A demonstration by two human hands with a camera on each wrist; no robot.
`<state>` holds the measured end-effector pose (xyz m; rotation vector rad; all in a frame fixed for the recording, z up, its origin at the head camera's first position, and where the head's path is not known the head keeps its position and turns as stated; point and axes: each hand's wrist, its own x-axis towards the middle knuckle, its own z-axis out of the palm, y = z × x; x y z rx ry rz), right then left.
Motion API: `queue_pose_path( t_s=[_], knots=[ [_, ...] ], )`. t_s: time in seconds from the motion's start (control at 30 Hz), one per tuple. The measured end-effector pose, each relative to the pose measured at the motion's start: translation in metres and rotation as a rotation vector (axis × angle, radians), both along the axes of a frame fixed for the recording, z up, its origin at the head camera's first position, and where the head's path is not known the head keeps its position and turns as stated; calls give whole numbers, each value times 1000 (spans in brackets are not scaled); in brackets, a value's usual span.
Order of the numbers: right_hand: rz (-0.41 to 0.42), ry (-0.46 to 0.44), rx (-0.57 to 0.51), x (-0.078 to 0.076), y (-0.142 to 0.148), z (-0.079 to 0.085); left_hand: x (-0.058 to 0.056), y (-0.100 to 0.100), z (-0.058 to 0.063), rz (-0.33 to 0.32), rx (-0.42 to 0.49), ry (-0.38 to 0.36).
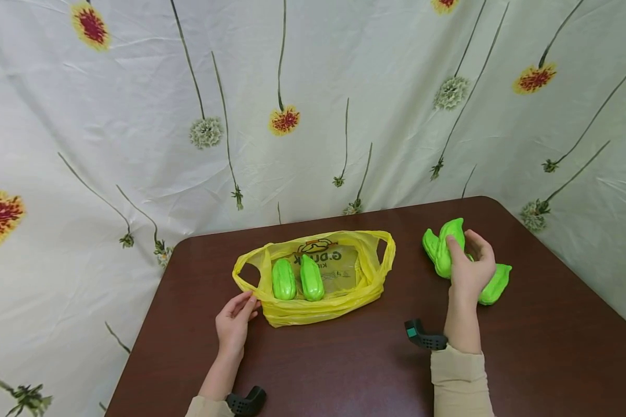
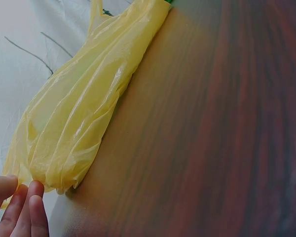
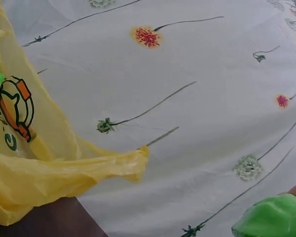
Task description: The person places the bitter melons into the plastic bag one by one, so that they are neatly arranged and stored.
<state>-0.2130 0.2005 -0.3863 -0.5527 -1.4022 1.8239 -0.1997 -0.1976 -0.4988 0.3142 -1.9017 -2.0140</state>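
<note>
My left hand (image 1: 233,324) pinches the near left edge of a yellow plastic bag (image 1: 323,311), by the base of its left handle. In the left wrist view, the thumb and fingertips (image 2: 36,187) meet on the thin plastic. The bag lies with its mouth spread, and two glossy green pod-shaped fruits (image 1: 312,278) sit side by side inside. To the right of the bag, my right hand (image 1: 473,267) grips a similar green fruit (image 1: 443,259) between thumb and fingers. Another green fruit (image 1: 430,244) shows partly behind it, and one more (image 1: 495,285) lies beside the wrist.
Everything stands on a dark brown table (image 1: 344,370) with rounded far corners. A white flower-printed cloth (image 1: 313,168) hangs behind the table's far edge. Black wrist devices (image 1: 424,336) are worn on both forearms. The bag's right handle (image 3: 133,165) reaches toward the right-hand side.
</note>
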Motion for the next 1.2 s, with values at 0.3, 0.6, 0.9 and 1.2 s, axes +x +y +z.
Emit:
queue_pose_path(
  t_s=[0.3, 0.6, 0.9, 1.2],
  knots=[
    [77, 51, 56, -4, -25, 2, 0, 0, -1, -2, 2, 3],
    [157, 72, 164, -6, -55, 2, 1, 0, 2, 0, -1, -1],
    [262, 80, 206, 3, -84, 12, 1, 0, 2, -1, 0, -6],
    [329, 147, 299, 9, -106, 15, 1, 0, 2, 0, 1, -17]
  ],
)
